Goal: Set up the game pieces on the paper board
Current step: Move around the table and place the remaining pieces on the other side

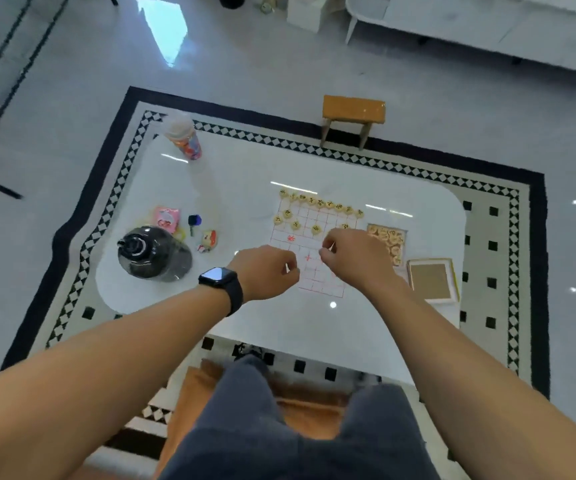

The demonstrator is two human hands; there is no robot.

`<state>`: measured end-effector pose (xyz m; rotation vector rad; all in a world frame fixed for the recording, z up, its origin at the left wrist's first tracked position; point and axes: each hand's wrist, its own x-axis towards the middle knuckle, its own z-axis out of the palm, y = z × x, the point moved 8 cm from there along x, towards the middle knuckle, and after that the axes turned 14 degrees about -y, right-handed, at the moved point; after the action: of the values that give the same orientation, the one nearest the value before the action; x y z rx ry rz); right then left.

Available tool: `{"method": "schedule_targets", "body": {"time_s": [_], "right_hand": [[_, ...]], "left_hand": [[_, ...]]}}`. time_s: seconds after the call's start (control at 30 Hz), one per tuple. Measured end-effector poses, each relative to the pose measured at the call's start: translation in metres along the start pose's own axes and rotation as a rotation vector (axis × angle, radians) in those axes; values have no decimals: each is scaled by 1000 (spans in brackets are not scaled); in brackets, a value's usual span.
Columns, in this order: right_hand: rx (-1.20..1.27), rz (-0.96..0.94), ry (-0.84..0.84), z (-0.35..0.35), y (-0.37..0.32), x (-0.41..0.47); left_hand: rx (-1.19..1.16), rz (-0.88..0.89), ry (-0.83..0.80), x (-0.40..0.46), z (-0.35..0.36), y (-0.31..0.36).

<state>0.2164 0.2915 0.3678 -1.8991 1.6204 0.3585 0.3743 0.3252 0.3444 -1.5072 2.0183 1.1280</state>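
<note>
A paper board (317,271) with a red grid lies on the white table (245,188). Round wooden game pieces (320,203) line its far edge, and a few more (296,224) stand one and two rows nearer. An open box (388,242) of loose pieces sits just right of the board. My left hand (267,271), with a dark watch on the wrist, hovers over the board's near left side with its fingers curled. My right hand (352,258) hovers over the board's right side, fingers also curled. Whether either hand holds a piece is hidden.
The box lid (432,280) lies right of the board, near the table edge. At the table's left stand a dark glass jug (153,254), small snack packets (167,218) and a tall cup (184,138). A wooden stool (352,114) stands beyond the table.
</note>
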Motion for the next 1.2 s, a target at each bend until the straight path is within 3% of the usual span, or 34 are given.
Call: {"method": "schedule_targets", "body": {"time_s": [0.33, 0.7, 0.93, 1.03, 1.2], "right_hand": [[71, 144, -8, 21, -1, -2], [12, 98, -61, 41, 35, 4], [-76, 39, -39, 74, 85, 56], [-113, 56, 49, 101, 104, 86], [-195, 1, 252, 149, 112, 141]], "left_hand": [[73, 105, -130, 20, -31, -12], [129, -3, -202, 45, -1, -29], [76, 29, -165, 112, 48, -6], [105, 42, -134, 152, 76, -21], [107, 91, 122, 216, 99, -61]]}}
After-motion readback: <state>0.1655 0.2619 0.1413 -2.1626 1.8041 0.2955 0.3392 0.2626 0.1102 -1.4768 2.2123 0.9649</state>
